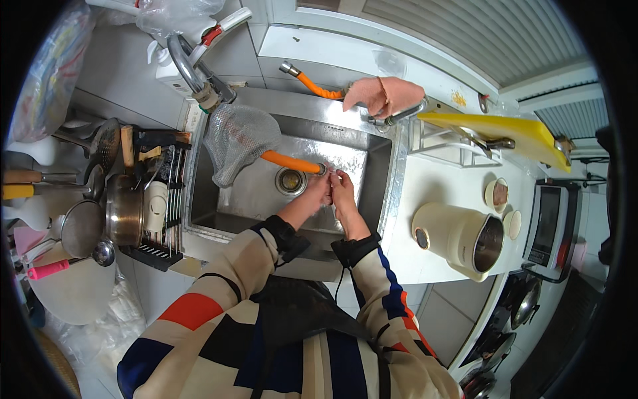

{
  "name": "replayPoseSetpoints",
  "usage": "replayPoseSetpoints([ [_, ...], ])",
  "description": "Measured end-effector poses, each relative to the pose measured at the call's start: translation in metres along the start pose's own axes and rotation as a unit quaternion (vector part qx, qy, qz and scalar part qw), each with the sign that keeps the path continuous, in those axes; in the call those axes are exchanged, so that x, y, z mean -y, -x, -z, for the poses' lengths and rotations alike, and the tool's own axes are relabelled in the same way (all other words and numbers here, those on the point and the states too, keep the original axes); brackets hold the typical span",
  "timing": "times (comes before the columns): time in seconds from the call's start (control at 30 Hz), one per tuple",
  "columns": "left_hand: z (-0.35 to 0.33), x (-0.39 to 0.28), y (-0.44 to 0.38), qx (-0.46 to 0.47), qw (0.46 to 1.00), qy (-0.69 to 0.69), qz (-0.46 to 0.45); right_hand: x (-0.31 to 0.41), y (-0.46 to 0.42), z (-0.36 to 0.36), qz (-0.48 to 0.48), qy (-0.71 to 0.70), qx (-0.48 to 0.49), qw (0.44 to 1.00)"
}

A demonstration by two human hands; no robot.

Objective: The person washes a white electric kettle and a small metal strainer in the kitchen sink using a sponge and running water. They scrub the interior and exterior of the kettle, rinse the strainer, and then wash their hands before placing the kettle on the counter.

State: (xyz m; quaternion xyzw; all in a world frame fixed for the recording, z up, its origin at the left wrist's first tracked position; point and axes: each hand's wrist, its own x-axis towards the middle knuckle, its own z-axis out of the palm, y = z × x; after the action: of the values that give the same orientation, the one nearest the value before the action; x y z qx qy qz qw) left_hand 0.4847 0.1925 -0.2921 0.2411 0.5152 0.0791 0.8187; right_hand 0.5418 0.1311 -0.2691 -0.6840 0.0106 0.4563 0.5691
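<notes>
Both of my hands are together over the stainless steel sink [344, 154], just beyond the metal tip of an orange hose [294, 161]. My left hand [319, 192] is blurred, its fingers against my right hand [343, 188]. Whether anything small lies between them is hidden. A whitish mesh net [241, 139] hangs below the chrome tap [185, 62], and the hose comes out from under it. In the sink floor, left of my hands, sits the round drain strainer [290, 180].
On the right counter lie a cream electric appliance jug [441, 232] on its side and two small cups. A yellow cutting board [498, 132] and a knife rest on a white rack. A pink cloth [384, 96] hangs behind the sink; a steel pot [124, 209] stands left.
</notes>
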Motion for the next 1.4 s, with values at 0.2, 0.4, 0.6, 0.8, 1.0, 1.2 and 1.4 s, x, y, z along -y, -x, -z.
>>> replayPoseSetpoints([
  [0.2, 0.036, -0.011, 0.012, 0.191, 0.971, -0.007, -0.145, -0.022, -0.010, 0.012, 0.110, 0.008, 0.131, 0.985],
  [0.4, 0.061, -0.033, 0.043, 0.142, 0.969, -0.116, -0.166, 0.015, 0.003, 0.005, 0.054, 0.021, 0.152, 0.987],
  [0.6, 0.057, -0.034, 0.040, 0.151, 0.951, -0.146, -0.226, 0.006, 0.001, 0.005, 0.048, 0.051, 0.215, 0.974],
  [0.8, 0.063, -0.041, 0.041, 0.180, 0.931, -0.244, -0.204, 0.017, 0.005, 0.005, 0.092, -0.013, 0.133, 0.987],
  [1.0, 0.052, -0.063, 0.055, 0.265, 0.909, -0.303, -0.107, 0.024, 0.005, 0.010, 0.095, -0.101, 0.160, 0.977],
  [1.2, 0.058, -0.068, 0.044, 0.269, 0.892, -0.328, -0.158, 0.044, 0.019, 0.008, 0.173, -0.018, 0.213, 0.961],
  [1.4, 0.055, -0.052, 0.021, 0.126, 0.879, -0.310, -0.341, 0.061, 0.027, -0.002, 0.163, 0.029, 0.211, 0.963],
])
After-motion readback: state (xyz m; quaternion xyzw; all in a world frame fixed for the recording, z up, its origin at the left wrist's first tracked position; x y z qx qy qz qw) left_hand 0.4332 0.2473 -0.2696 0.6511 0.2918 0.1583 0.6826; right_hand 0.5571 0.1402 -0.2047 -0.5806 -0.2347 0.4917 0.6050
